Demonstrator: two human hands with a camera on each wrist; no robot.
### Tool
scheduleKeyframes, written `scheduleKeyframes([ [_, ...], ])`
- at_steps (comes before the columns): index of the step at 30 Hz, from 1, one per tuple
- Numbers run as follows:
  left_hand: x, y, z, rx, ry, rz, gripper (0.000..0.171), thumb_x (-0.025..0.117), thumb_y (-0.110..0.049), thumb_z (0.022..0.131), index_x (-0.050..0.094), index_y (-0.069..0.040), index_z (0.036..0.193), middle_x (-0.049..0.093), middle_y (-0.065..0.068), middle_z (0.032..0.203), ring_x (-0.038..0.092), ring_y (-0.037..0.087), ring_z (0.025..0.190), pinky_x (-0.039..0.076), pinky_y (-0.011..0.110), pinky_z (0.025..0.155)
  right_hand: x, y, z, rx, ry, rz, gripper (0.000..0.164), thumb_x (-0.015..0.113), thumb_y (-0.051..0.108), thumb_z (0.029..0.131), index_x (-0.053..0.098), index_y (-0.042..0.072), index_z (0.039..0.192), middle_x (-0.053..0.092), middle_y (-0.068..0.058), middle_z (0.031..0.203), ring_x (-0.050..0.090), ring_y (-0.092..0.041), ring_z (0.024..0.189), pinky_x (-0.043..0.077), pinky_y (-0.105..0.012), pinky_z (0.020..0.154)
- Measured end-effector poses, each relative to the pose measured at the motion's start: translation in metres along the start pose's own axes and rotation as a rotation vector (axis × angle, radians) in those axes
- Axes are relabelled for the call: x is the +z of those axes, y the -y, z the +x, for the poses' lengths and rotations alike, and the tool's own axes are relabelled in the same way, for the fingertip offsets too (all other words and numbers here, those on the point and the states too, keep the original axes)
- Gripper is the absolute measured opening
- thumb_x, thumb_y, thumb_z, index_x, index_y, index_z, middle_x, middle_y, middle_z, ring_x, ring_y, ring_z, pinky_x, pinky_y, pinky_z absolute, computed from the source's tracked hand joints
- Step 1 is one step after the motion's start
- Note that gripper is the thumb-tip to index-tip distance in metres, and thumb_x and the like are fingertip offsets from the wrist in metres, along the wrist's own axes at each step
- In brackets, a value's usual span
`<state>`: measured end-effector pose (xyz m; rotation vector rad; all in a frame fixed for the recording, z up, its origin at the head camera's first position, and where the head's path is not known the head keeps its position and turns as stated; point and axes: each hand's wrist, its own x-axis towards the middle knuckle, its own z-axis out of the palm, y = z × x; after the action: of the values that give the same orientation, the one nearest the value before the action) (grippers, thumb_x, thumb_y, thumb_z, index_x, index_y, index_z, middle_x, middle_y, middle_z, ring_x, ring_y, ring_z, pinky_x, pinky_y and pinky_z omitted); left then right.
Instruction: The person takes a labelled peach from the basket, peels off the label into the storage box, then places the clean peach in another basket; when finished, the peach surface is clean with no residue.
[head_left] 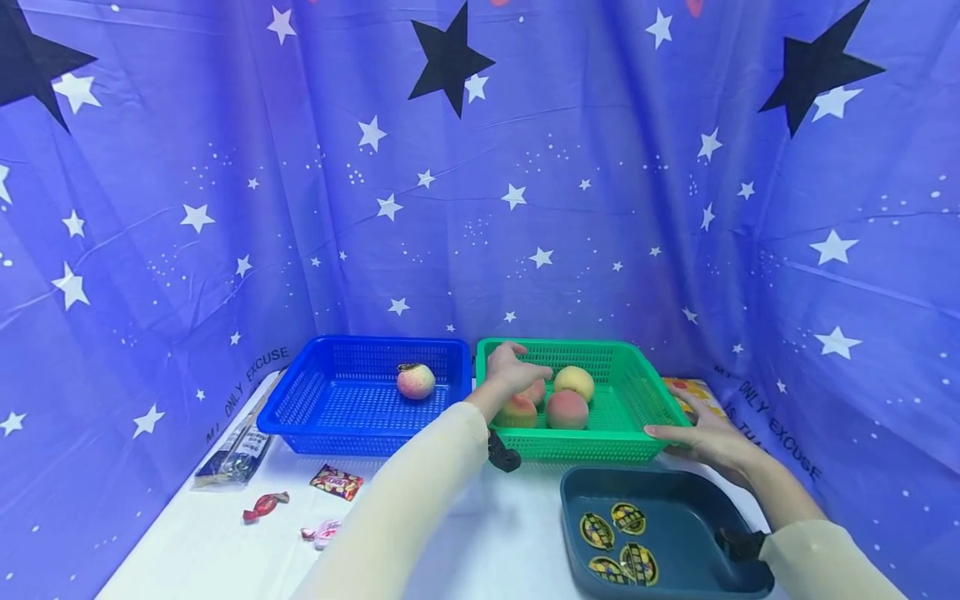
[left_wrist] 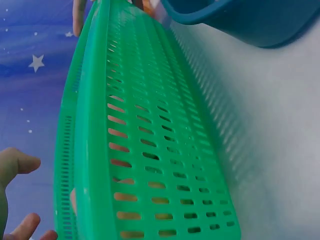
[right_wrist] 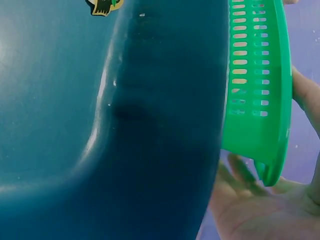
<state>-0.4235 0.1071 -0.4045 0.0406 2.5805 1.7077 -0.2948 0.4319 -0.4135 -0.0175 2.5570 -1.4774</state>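
Observation:
My left hand (head_left: 510, 372) hovers over the left part of the green basket (head_left: 622, 450), above several peaches (head_left: 567, 410). In the left wrist view its thumb and fingers (left_wrist: 20, 162) are spread apart and hold nothing. At the basket's right end my right hand (head_left: 708, 437) grips the corner. Its thumb lies on the rim, and the other fingers reach around the outside, as the right wrist view (right_wrist: 260, 205) shows. One peach (head_left: 416, 382) with a dark and gold sticker on top lies in the blue basket (head_left: 330, 442) to the left.
In front of the green basket stands a dark blue-grey tray (head_left: 682, 508) holding several black and gold stickers (head_left: 628, 518). Wrapped candies (head_left: 337, 482) and a clear-and-dark packet (head_left: 243, 450) lie at the left. A yellow-orange package (head_left: 701, 392) is behind my right hand. Starry curtains enclose the table.

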Motion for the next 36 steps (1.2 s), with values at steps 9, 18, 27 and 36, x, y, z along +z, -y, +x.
scheduleKeyframes([
  [9,-0.029,0.002,-0.022,0.099,0.105,-0.007,0.068,0.093,-0.034,0.089,0.062,-0.019,0.148,0.066,0.008,0.15,0.068,0.025,0.126,0.06,0.049,0.11,0.01,0.022,-0.015,-0.087,-0.204,-0.379,0.115,0.081,0.052,0.1,0.014,-0.005,0.174,0.009,-0.044,0.175,0.021,-0.07,0.155,0.038,-0.087,0.11],
  [18,-0.066,0.005,-0.038,0.158,0.124,-0.059,0.061,0.089,-0.036,0.093,0.065,-0.025,0.148,0.059,0.005,0.163,0.058,0.031,0.147,0.055,0.055,0.117,0.04,0.056,-0.032,-0.085,-0.33,-0.458,0.104,0.08,0.056,0.099,0.033,-0.006,0.168,0.029,-0.044,0.168,0.037,-0.067,0.148,0.048,-0.081,0.105],
  [27,-0.109,0.028,-0.038,0.123,-0.019,-0.063,0.067,0.085,-0.036,0.093,0.061,-0.016,0.152,0.055,0.012,0.166,0.055,0.038,0.15,0.05,0.062,0.121,0.086,0.092,-0.049,-0.141,-0.285,-0.478,0.096,0.079,0.054,0.1,0.037,0.001,0.168,0.032,-0.038,0.172,0.036,-0.065,0.153,0.044,-0.084,0.111],
  [36,-0.154,0.045,-0.025,0.03,-0.133,-0.043,0.077,0.085,-0.038,0.09,0.055,-0.015,0.158,0.052,0.014,0.166,0.061,0.026,0.106,0.057,0.044,0.096,0.145,0.121,-0.063,-0.195,-0.228,-0.418,0.086,0.08,0.054,0.099,0.045,0.011,0.165,0.046,-0.024,0.169,0.045,-0.052,0.155,0.048,-0.078,0.114],
])
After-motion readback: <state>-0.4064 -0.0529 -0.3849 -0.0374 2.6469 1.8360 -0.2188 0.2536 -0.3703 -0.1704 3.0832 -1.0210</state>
